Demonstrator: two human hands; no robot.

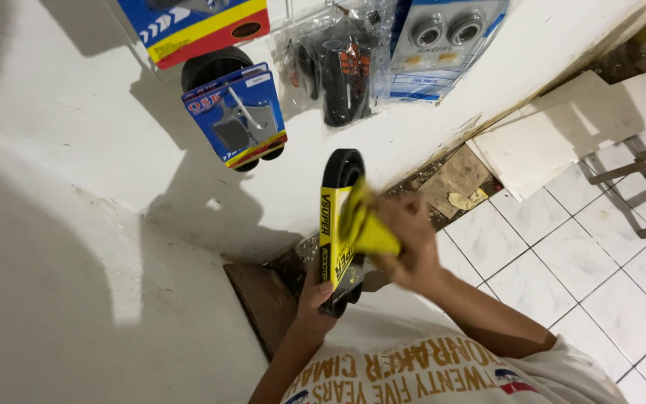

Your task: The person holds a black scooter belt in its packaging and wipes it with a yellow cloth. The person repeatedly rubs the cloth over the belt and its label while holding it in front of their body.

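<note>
A: Left hand (315,295)?

B: Clamped round the lower end of a black drive belt in a yellow sleeve (336,217). The belt stands nearly upright, its looped top rising toward the white wall (76,150).

A: Right hand (407,243)?

B: Closed on a yellow cloth (364,224), which is pressed against the belt's right side about midway up. The motion is blurred, so the exact finger grip is not readable. The two hands are close together, both at the belt.

A: Above the belt?

B: Packaged parts hang on the wall. A blue card pack with a grey metal part (235,114) is up-left of the belt, with a black round item (211,66) behind it. A clear bag of black grips (338,63) is straight above. A blue blister pack with two round bearings (446,41) is up-right.

A: Below and right of it?

B: White floor tiles (562,262) are to the right. Loose pale boards (562,127) lean near the wall base, up-right of the belt. A dark wooden piece (263,299) is just left of the left hand.
</note>
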